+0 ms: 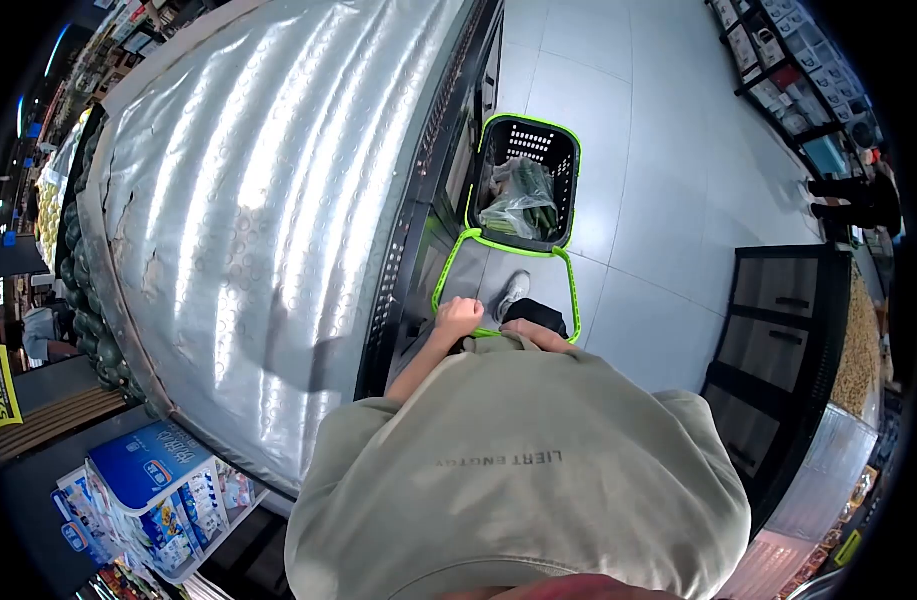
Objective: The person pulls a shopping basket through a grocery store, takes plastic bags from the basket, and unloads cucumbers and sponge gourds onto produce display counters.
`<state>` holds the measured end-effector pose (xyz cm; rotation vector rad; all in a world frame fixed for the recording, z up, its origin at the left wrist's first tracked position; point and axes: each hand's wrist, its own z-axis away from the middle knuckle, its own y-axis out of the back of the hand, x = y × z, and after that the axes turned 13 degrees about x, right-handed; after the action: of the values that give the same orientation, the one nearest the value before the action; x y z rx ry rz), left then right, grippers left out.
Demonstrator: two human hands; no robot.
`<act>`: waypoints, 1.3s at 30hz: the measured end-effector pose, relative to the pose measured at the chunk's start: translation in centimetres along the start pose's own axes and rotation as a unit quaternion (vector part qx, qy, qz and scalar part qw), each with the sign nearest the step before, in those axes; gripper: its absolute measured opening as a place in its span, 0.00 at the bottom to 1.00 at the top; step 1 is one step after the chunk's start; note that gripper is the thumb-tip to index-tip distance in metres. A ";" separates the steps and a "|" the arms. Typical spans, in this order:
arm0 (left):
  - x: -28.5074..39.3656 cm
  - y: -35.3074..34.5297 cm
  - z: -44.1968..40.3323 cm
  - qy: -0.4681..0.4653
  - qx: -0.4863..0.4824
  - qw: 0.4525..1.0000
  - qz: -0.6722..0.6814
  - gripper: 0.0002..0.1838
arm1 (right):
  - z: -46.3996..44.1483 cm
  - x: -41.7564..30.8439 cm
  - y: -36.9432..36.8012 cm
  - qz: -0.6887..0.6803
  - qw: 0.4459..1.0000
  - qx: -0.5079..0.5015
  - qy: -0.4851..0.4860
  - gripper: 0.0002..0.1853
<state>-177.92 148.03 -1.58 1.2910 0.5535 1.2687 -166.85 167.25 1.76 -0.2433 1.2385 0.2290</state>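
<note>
**Pull Basket on the Floor: Hand State and Clearances**

Head view. The black basket stands on the tiled floor (649, 180), ahead of you, beside the left-hand display stand. Its green handle (575, 295) lies toward you. Your left hand (461, 317) is clenched at the handle's near left corner; you cannot tell whether the handle is enclosed. Your right hand (537, 334) is at the handle's near end, against your shirt; its fingers are partly hidden, and their grasp cannot be told.

CAUTION: Your shoe (517, 289) shows within the handle's outline. Drawing the basket (549, 140) nearer could strike the foot or cause a trip. Veering left could scrape the basket against the display stand (269, 200). A sudden jerk could shift the bagged green produce (524, 195) inside.

Obstructions: a drawer cabinet (774, 310) narrows the near right side. At far right, a standing person (854, 203) is near a shelving rack (794, 75). At near left, a box of packets (184, 515) adjoins the display stand.
</note>
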 end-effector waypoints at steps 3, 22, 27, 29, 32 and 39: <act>1.9 0.1 -2.9 0.007 0.007 1.000 -0.003 0.20 | 1.9 -4.3 3.7 -0.114 0.990 0.067 0.049 0.13; 14.3 -1.3 -20.7 -0.035 -0.122 0.992 -0.014 0.22 | -12.6 8.7 22.3 0.287 0.958 0.018 0.008 0.15; 17.6 -2.0 -28.3 -0.043 -0.213 0.976 -0.007 0.23 | -15.3 8.6 29.3 0.225 0.974 0.018 -0.003 0.14; 19.1 -2.3 -31.9 -0.067 -0.251 0.965 0.030 0.27 | -15.1 6.8 32.8 0.229 0.973 0.031 0.008 0.14; 21.4 -4.3 -38.1 -0.110 -0.377 0.919 0.030 0.34 | -16.2 3.4 38.0 0.411 0.906 0.038 -0.098 0.14; 25.6 -5.3 -46.5 -0.043 -0.431 0.889 0.147 0.34 | -19.8 2.9 47.2 0.494 0.850 0.078 -0.164 0.13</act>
<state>-209.28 190.17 -10.87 0.6671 -0.2922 1.4501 -198.03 206.22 -9.82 0.5927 0.9341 1.0124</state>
